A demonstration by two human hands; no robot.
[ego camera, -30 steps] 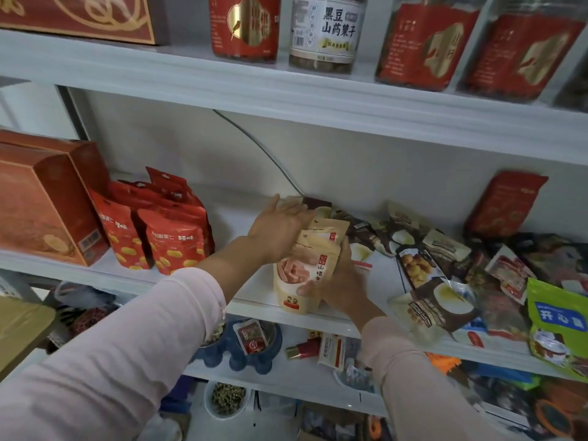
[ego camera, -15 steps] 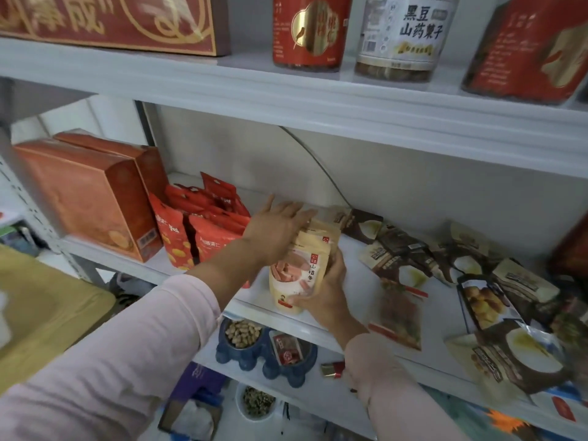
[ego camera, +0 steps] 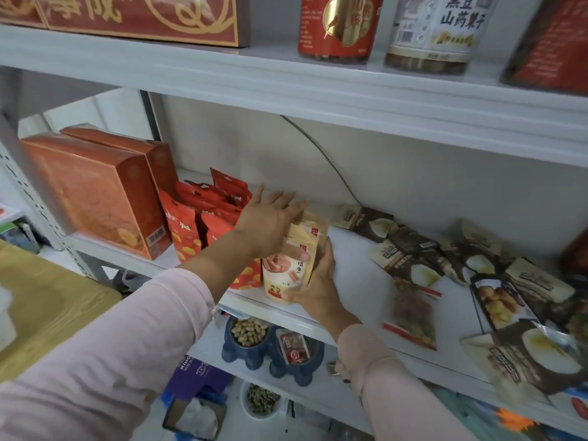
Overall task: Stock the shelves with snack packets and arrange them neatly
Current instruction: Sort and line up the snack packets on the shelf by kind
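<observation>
A small row of beige snack packets [ego camera: 291, 265] stands upright on the white middle shelf [ego camera: 353, 262], just right of the red packets [ego camera: 187, 230]. My left hand [ego camera: 270, 221] lies flat with straight fingers over the top and left side of the beige packets. My right hand [ego camera: 318, 281] holds the front beige packet from the right, fingers wrapped along its side and bottom edge. Loose brown and cream packets [ego camera: 410, 259] lie scattered flat on the shelf to the right.
Two orange boxes [ego camera: 95, 198] stand at the shelf's left end. Jars [ego camera: 337, 27] and a red gift box [ego camera: 143, 17] sit on the shelf above. Below, a blue double bowl [ego camera: 254, 345] holds nuts. A wooden table [ego camera: 47, 307] is at the left.
Both hands have slid the beige packets leftward along the shelf until they stand beside the red packets. The view has swung left with them.
</observation>
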